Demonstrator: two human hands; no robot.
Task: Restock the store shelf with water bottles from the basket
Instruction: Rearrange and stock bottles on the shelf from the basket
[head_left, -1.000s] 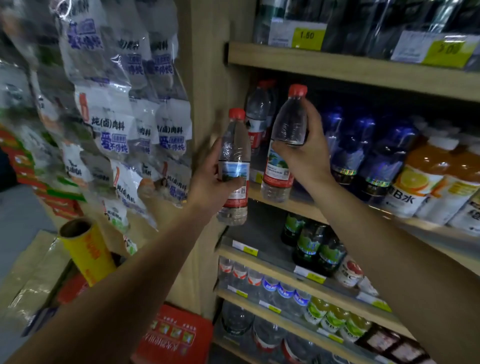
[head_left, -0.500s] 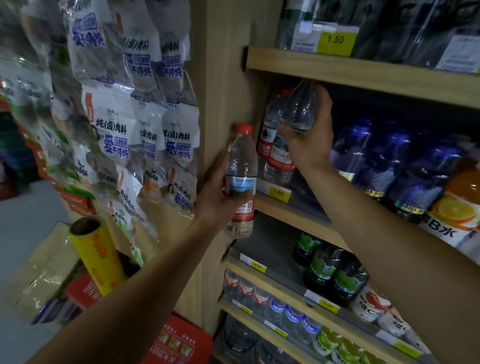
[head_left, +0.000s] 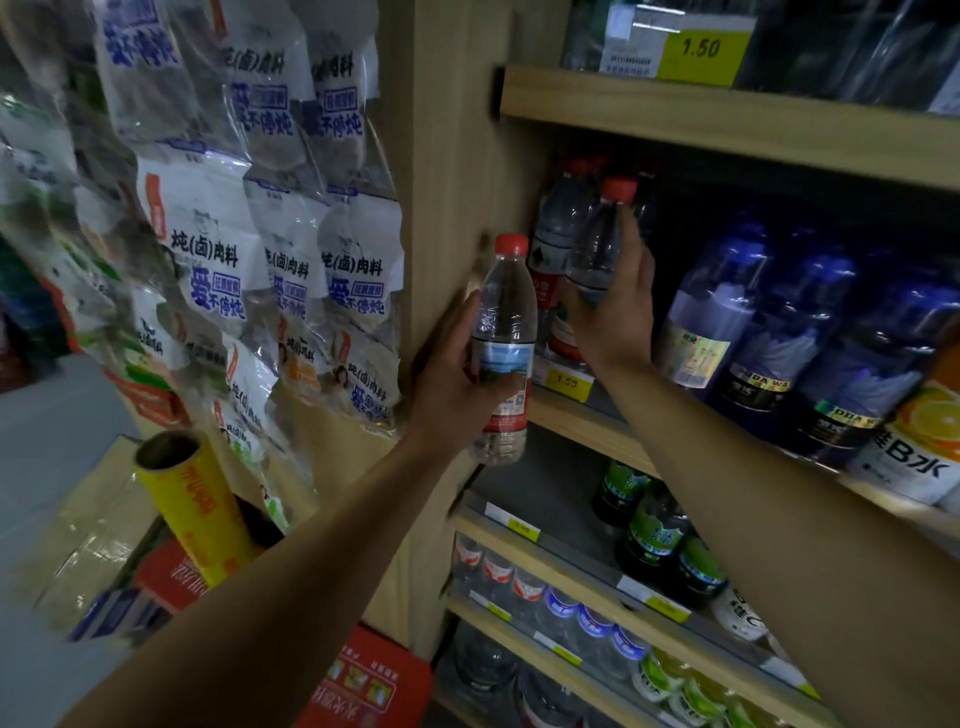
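Reaching out from the near edge, two bare arms stretch up toward a wooden store shelf (head_left: 727, 122). Low and near on the left, a yellow roll (head_left: 195, 512) stands tilted by a red box (head_left: 363, 686) on the floor. A bit farther, the left hand (head_left: 457, 374) has its fingers and thumb curled round a water bottle (head_left: 503, 353) with a red cap. This bottle is upright and is held in the air, just in front of the shelf's left end, not on the shelf. Just to the right and a little farther, the right hand (head_left: 615, 306) has its fingers wrapped round a second water bottle (head_left: 597, 244), also with a red cap. This one leans a little and is up over the front of the middle shelf, right beside more red-cap water bottles (head_left: 558, 234) that stand at the far left of that shelf. I cannot tell if its bottom touches the shelf, since the hand hides it. A yellow price tag (head_left: 566, 382) sits on the shelf edge under them. To the right on the same shelf stand dark blue bottles (head_left: 779, 322), and past them an orange drink bottle (head_left: 919, 441). Lower shelves hold green-label bottles (head_left: 654, 525) and small bottles in rows. On the left, clear snack bags (head_left: 223, 244) with blue writing hang on the side wall of the shelf unit.
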